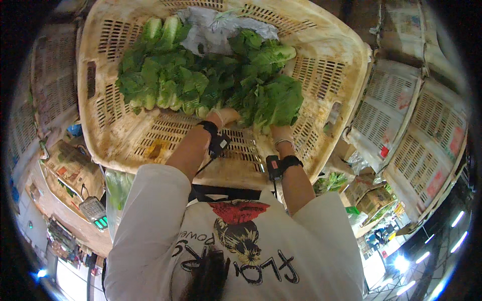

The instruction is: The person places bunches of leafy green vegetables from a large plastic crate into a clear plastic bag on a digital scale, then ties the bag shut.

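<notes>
A large, stained cream plastic basket lies before me with a row of heads of leafy greens, pale stalks toward me on the left. My left hand reaches in at the middle of the row, its thumb toward the greens and its other fingers hidden by leaves. At the right end, my right hand is closed at the base of a broad head of leafy greens, whose leaves cover most of the fingers. Each wrist wears a black strap with a small box.
Grey-white plastic sheeting lies at the basket's far side, behind the greens. Stacked slatted crates rise on the right, with more on the left. Below left are a handheld device with a lit green display and a clear bag of greens.
</notes>
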`<state>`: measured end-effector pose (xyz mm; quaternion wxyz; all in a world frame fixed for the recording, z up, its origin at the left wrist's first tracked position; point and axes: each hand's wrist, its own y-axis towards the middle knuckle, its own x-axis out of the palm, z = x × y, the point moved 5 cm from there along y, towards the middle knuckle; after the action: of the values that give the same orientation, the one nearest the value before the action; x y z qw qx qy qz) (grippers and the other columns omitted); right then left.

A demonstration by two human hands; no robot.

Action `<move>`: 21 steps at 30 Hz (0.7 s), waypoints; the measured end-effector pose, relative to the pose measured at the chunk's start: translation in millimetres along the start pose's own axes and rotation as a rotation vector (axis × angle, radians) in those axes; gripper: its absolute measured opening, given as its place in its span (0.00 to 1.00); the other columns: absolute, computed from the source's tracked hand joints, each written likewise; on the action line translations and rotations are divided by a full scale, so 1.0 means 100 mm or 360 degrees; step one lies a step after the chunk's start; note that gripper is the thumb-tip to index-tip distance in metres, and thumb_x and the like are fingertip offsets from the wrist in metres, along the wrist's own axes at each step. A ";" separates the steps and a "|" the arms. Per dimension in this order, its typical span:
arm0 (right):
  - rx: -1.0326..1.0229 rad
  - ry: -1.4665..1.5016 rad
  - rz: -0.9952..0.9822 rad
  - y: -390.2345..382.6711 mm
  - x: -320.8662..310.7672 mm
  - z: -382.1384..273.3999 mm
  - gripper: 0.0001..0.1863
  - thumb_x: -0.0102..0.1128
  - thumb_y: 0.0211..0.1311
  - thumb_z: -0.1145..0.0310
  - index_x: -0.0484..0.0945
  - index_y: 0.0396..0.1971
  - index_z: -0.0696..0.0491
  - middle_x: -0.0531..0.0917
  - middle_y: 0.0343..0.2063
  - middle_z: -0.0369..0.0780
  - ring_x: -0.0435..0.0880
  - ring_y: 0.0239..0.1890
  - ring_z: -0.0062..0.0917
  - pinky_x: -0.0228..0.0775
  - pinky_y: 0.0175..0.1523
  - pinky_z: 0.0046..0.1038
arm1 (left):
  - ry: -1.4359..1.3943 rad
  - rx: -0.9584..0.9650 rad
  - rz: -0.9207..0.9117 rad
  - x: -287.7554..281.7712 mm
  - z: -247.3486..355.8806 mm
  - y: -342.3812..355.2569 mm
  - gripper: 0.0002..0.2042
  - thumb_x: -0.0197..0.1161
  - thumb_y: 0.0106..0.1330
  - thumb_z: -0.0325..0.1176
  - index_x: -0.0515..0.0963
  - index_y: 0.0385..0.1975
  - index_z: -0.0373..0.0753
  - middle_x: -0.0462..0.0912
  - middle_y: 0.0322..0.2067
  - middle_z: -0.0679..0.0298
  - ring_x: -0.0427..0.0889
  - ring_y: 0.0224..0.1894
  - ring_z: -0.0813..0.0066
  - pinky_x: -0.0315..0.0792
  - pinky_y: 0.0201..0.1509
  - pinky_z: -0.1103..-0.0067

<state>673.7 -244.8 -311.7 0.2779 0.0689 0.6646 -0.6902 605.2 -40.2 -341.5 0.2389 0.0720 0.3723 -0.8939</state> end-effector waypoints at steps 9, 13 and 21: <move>-0.0024 -0.0074 -0.0280 0.12 -0.01 0.02 0.28 0.58 0.51 0.51 0.72 0.48 0.53 0.79 0.39 0.44 0.78 0.35 0.32 0.72 0.40 0.29 | -0.0228 -0.0142 0.0290 0.81 -0.02 0.84 0.10 0.56 0.60 0.35 0.78 0.40 0.45 0.79 0.23 0.58 0.74 0.22 0.70 0.72 0.30 0.71; -0.0059 0.0480 -0.0162 0.01 -0.21 -0.08 0.28 0.64 0.48 0.58 0.71 0.48 0.56 0.77 0.45 0.44 0.76 0.40 0.32 0.71 0.44 0.30 | -0.0332 0.0242 0.0405 0.68 0.12 0.61 0.11 0.56 0.60 0.36 0.78 0.41 0.45 0.78 0.36 0.57 0.76 0.33 0.66 0.71 0.39 0.70; 0.0047 0.1591 -0.0270 0.64 0.68 0.48 0.42 0.58 0.48 0.45 0.58 0.58 0.57 0.67 0.55 0.43 0.73 0.47 0.30 0.65 0.51 0.30 | -0.2457 -0.0749 0.0167 0.25 0.35 0.13 0.30 0.52 0.59 0.54 0.67 0.52 0.35 0.64 0.57 0.55 0.65 0.57 0.61 0.64 0.54 0.70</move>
<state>660.6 -307.7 -394.6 -0.1323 0.3404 0.7098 -0.6023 591.6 -81.8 -332.8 0.4791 -0.6002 0.2770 -0.5775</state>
